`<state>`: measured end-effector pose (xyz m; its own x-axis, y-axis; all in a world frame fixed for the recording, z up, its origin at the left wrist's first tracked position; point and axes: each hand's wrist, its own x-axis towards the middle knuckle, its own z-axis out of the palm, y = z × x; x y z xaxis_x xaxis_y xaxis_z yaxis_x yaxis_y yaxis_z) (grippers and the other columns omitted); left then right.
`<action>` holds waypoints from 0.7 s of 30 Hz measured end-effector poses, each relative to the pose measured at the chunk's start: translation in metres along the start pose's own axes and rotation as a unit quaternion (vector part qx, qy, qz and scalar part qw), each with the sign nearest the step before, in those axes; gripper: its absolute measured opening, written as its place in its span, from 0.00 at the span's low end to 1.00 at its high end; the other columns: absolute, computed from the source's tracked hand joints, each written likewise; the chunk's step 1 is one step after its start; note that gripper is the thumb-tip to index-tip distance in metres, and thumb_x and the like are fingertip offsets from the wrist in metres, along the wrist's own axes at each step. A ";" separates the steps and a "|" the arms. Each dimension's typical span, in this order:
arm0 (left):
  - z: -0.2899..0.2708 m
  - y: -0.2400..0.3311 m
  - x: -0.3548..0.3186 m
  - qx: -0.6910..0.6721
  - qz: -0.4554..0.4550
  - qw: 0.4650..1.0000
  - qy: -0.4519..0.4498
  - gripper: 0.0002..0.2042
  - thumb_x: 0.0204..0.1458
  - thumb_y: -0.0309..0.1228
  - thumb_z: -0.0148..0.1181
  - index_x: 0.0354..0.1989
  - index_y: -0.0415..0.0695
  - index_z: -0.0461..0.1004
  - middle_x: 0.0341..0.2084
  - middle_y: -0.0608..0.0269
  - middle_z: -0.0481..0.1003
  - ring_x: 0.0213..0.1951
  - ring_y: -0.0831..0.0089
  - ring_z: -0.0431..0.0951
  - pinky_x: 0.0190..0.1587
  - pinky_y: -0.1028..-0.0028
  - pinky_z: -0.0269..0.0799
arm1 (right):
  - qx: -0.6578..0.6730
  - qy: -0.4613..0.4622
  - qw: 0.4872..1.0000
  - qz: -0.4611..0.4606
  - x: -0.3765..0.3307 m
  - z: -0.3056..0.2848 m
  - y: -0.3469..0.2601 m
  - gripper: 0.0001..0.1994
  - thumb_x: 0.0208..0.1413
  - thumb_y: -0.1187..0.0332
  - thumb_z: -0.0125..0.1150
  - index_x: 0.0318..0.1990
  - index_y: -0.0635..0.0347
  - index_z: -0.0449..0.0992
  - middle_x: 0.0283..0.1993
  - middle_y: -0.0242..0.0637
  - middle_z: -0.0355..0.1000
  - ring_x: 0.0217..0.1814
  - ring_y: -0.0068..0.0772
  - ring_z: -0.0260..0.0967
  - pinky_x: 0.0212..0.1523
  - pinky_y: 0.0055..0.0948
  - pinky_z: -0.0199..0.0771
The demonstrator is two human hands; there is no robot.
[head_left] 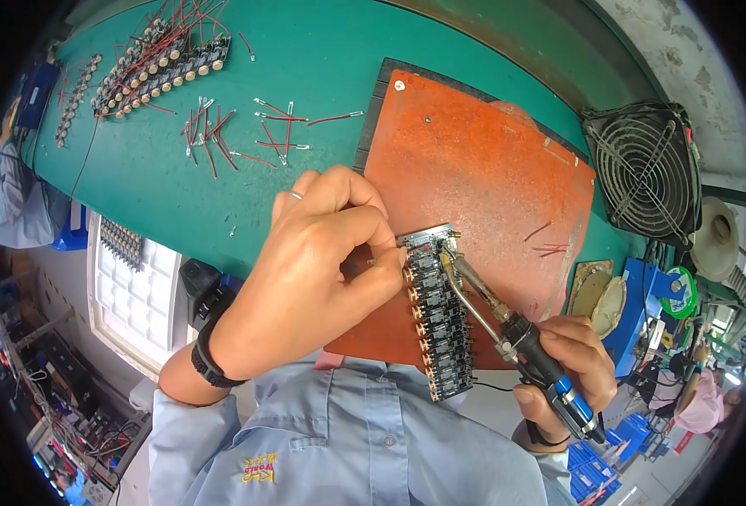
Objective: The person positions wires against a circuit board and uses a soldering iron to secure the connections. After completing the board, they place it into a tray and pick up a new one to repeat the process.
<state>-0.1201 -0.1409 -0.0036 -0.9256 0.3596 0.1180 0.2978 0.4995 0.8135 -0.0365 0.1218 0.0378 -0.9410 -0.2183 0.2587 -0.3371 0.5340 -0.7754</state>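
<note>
A strip of joined black circuit boards (442, 325) lies over the near edge of the orange work mat (474, 160), with pale round parts along its left side. My left hand (326, 240) is closed in a pinch at the strip's far end. What its fingertips hold is mostly hidden; a bit of red shows on the board beside them. My right hand (575, 367) grips a soldering iron (520, 337) with a blue and black handle and a thin feed tube alongside. The iron's tip meets or hovers just over the far end of the strip, right of my left fingertips.
Loose red wires with metal ends (208, 135) lie on the green table (305, 51). More board strips (166, 72) are heaped at the far left. A black fan (643, 173) stands at the right, above a pale sponge (609, 305). Bits of red wire (550, 250) lie on the mat.
</note>
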 end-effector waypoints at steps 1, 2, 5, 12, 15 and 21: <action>0.000 0.001 0.000 0.007 0.002 1.000 -0.002 0.06 0.39 0.20 0.64 0.22 0.38 0.71 0.31 0.60 0.69 0.35 0.65 0.68 0.42 0.71 0.62 | -0.004 -0.002 1.000 -0.006 -0.001 0.000 0.001 0.24 0.37 0.60 0.76 0.40 0.68 0.76 0.36 0.50 0.75 0.36 0.43 0.74 0.37 0.35 0.73; 0.000 0.001 0.000 0.007 0.003 1.000 -0.002 0.06 0.39 0.20 0.64 0.22 0.38 0.71 0.31 0.60 0.69 0.35 0.65 0.68 0.42 0.71 0.62 | -0.008 -0.005 1.000 -0.012 -0.002 0.000 0.002 0.25 0.39 0.58 0.74 0.40 0.68 0.75 0.35 0.50 0.74 0.35 0.43 0.73 0.37 0.36 0.71; -0.001 0.001 0.000 0.009 0.002 1.000 -0.001 0.06 0.39 0.21 0.64 0.22 0.38 0.71 0.31 0.60 0.69 0.36 0.65 0.68 0.43 0.71 0.62 | -0.008 -0.009 1.000 -0.016 -0.002 0.001 0.002 0.26 0.40 0.56 0.72 0.41 0.69 0.74 0.34 0.50 0.73 0.35 0.42 0.71 0.36 0.36 0.69; 0.002 0.001 -0.001 0.000 -0.007 1.000 0.004 0.05 0.39 0.22 0.64 0.21 0.40 0.71 0.32 0.62 0.69 0.36 0.65 0.68 0.43 0.70 0.59 | -0.005 -0.028 1.000 0.001 -0.001 0.003 0.002 0.26 0.39 0.57 0.73 0.41 0.68 0.74 0.35 0.49 0.73 0.35 0.42 0.71 0.36 0.36 0.70; 0.003 0.003 -0.003 0.005 -0.016 1.000 0.005 0.05 0.39 0.21 0.64 0.22 0.39 0.72 0.32 0.61 0.69 0.37 0.66 0.69 0.44 0.71 0.60 | -0.009 -0.030 1.000 -0.004 0.001 0.004 0.001 0.25 0.40 0.58 0.73 0.42 0.67 0.74 0.35 0.49 0.74 0.35 0.42 0.72 0.37 0.37 0.70; 0.008 0.003 -0.007 0.012 -0.024 0.999 0.031 0.05 0.39 0.21 0.63 0.21 0.39 0.72 0.33 0.61 0.70 0.37 0.66 0.69 0.44 0.71 0.60 | -0.010 -0.033 0.999 0.000 0.001 0.004 0.001 0.25 0.40 0.58 0.73 0.41 0.67 0.74 0.35 0.49 0.74 0.35 0.43 0.72 0.37 0.37 0.70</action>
<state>-0.1110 -0.1354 -0.0061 -0.9513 0.2863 0.1142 0.2574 0.5340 0.8053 -0.0382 0.1189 0.0353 -0.9369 -0.2722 0.2195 -0.3388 0.5504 -0.7631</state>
